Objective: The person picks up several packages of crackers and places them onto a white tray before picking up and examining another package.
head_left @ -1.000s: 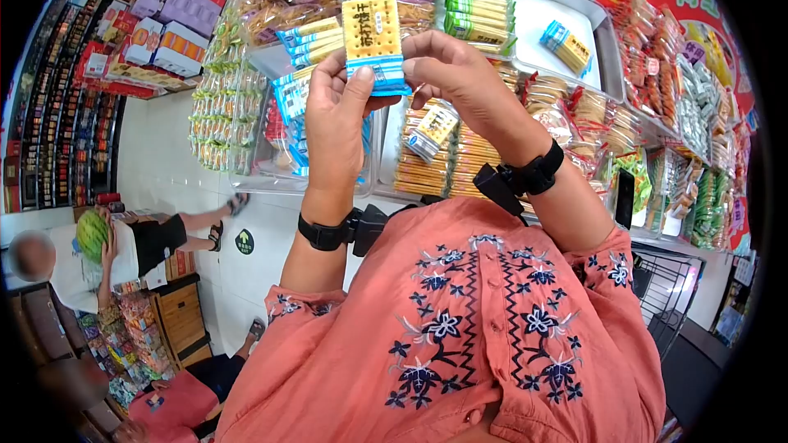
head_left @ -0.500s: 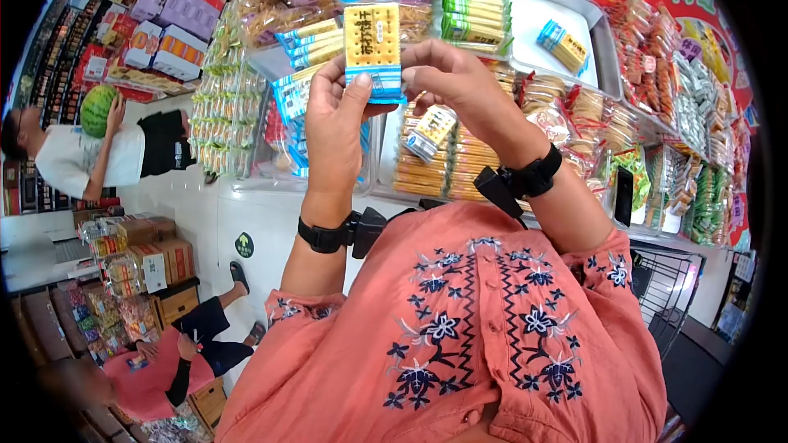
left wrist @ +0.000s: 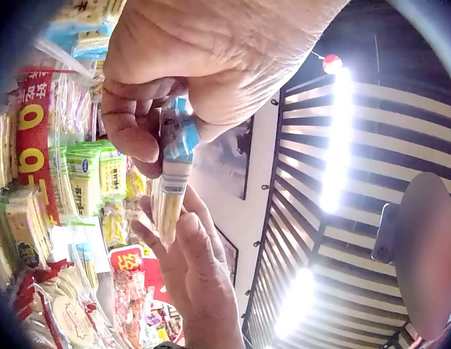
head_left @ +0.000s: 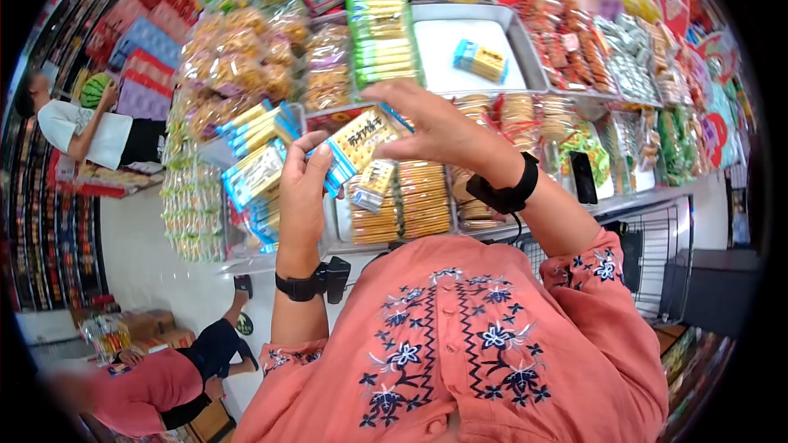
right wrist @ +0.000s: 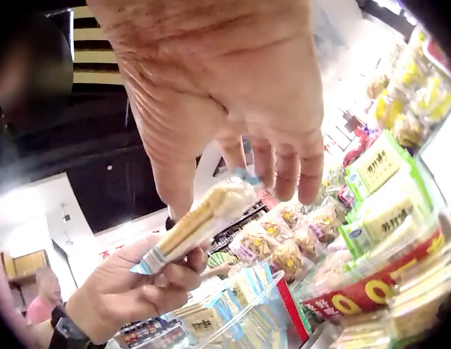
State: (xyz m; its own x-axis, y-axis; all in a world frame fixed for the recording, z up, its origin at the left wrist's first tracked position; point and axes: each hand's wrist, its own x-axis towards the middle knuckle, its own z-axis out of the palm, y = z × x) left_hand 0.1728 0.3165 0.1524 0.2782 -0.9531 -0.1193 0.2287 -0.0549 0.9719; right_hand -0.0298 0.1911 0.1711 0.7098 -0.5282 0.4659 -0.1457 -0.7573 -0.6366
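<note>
A blue-ended cracker packet is tilted between both hands in the head view. My left hand pinches its lower left end between thumb and fingers. Around its upper right end is my right hand, fingers and thumb spread apart. Edge-on in the right wrist view, the packet rises from the left hand toward the right hand, whose fingers look extended. The left wrist view shows the left hand gripping the packet's blue end, with the right hand beyond it.
More blue packets fill a bin at left. A small packet lies on stick-shaped snacks. A white tray holds one blue packet. Green packs stand behind. A black phone-like object is at right, and people are at left.
The packet has gone from upright to tilted right and moved lower in view. My right hand's fingers have spread around its far end. The head view has shifted, and the people at left have moved.
</note>
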